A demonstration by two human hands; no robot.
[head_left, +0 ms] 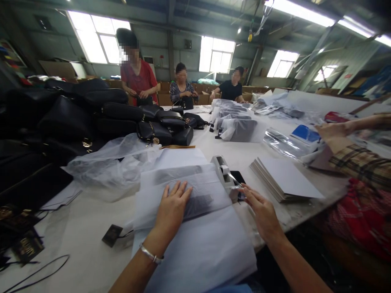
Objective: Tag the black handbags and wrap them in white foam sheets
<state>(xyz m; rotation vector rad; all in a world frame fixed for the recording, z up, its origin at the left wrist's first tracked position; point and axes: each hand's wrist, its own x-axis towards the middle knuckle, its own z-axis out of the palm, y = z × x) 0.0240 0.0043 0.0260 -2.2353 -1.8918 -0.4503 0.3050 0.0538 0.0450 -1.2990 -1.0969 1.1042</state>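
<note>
My left hand (173, 203) lies flat, fingers spread, on a dark item folded in white tissue paper (198, 183). A black hang tag (112, 235) on a cord sticks out at the left of this bundle. More white paper (210, 248) spreads under it toward me. My right hand (259, 205) is closed in a pinch at the front of a grey tape dispenser (222, 171), just right of the bundle. A strip of clear tape (234, 178) runs from the roll to my right fingertips.
Black handbags (70, 110) are heaped at the left, beside crumpled translucent wrap (113, 167). Several wrapped bags (238, 128) stand in a row farther back. A stack of white boards (287, 177) lies at right, near a co-worker's plaid sleeve (360, 162). Other people work across the table.
</note>
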